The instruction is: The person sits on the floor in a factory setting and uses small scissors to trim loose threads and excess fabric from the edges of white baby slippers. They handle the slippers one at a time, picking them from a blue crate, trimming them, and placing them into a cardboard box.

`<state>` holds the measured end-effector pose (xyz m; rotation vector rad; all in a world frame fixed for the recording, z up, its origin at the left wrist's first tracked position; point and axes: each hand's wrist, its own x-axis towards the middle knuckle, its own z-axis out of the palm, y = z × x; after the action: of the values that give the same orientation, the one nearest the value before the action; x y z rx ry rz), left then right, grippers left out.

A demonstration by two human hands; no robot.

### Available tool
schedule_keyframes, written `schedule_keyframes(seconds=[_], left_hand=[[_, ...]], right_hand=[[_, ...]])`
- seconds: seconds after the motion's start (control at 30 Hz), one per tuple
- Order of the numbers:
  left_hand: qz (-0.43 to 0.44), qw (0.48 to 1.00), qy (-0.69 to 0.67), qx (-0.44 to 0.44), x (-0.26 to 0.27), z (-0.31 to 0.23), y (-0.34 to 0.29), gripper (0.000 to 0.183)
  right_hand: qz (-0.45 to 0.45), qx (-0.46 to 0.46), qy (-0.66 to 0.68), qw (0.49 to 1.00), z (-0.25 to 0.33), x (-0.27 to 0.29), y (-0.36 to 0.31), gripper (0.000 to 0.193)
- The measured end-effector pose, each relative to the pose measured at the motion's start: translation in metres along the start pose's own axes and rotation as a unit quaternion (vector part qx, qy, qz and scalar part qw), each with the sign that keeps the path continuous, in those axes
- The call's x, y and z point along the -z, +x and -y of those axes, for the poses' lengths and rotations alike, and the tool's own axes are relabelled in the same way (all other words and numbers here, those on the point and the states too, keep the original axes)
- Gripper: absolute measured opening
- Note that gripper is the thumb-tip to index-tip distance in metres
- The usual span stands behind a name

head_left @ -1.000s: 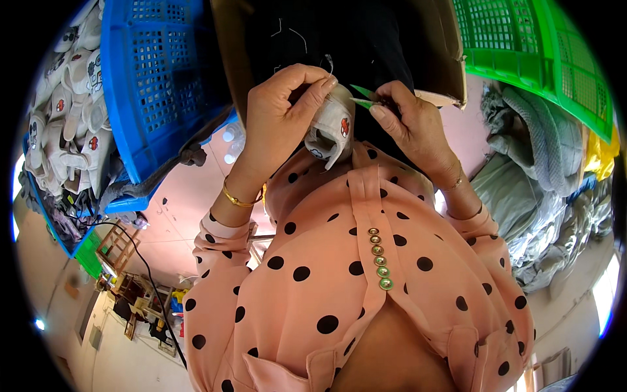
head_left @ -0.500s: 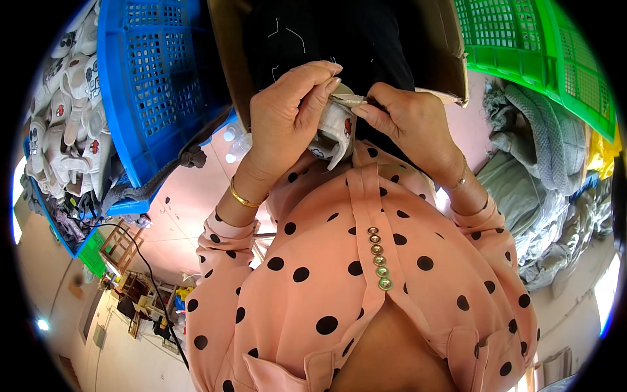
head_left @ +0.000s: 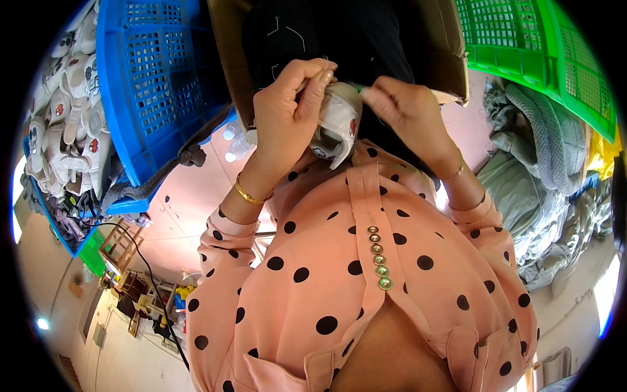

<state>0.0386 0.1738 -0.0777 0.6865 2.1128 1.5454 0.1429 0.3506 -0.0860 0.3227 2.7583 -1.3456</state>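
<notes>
Over my lap I hold a small off-white fabric shoe (head_left: 341,124) with a red motif on its side and a dark motif near its lower end. My left hand (head_left: 290,104) pinches its far left edge between thumb and fingers. Beside the shoe's far right edge, my right hand (head_left: 411,114) is closed, thumb against the fingers and slightly blurred. Something small and pale greenish shows at its fingertips, too small to name. Loose white threads (head_left: 294,37) lie on my dark trousers (head_left: 353,39).
An open cardboard box (head_left: 450,52) surrounds my legs. On the left, a blue plastic crate (head_left: 121,111) stands by a pile of similar pale shoes (head_left: 78,117). A green crate (head_left: 522,55) is at the right, above grey cloth (head_left: 535,130). Clear plastic bottles (head_left: 235,144) stand on the floor.
My right hand has let go of the shoe's rim and drawn slightly right of it. The shoe has turned a little, showing more of its rounded end. My left hand keeps its hold.
</notes>
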Motion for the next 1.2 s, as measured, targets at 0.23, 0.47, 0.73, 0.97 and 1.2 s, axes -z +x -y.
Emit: schedule_keyframes(seconds=[0.23, 0.47, 0.73, 0.97, 1.2], left_hand=[[-0.010, 0.989, -0.124, 0.076, 0.002, 0.007, 0.001, 0.019], [0.096, 0.971, 0.195, -0.100, 0.020, -0.020, 0.003, 0.018], [0.084, 0.919, 0.315, -0.224, 0.008, -0.019, 0.004, 0.010], [0.096, 0.913, 0.333, -0.216, -0.003, -0.001, 0.017, 0.008], [0.099, 0.923, 0.327, -0.176, -0.011, 0.004, 0.017, 0.004]], right_hand=[[0.033, -0.064, 0.347, 0.935, -0.015, -0.027, 0.006, 0.040], [0.002, -0.099, 0.312, 0.945, -0.017, -0.030, 0.004, 0.030], [-0.045, -0.062, 0.221, 0.972, -0.010, -0.031, 0.000, 0.033], [-0.105, 0.004, -0.065, 0.992, -0.016, -0.008, -0.017, 0.039], [-0.117, 0.046, -0.164, 0.978, -0.025, -0.009, -0.019, 0.045]])
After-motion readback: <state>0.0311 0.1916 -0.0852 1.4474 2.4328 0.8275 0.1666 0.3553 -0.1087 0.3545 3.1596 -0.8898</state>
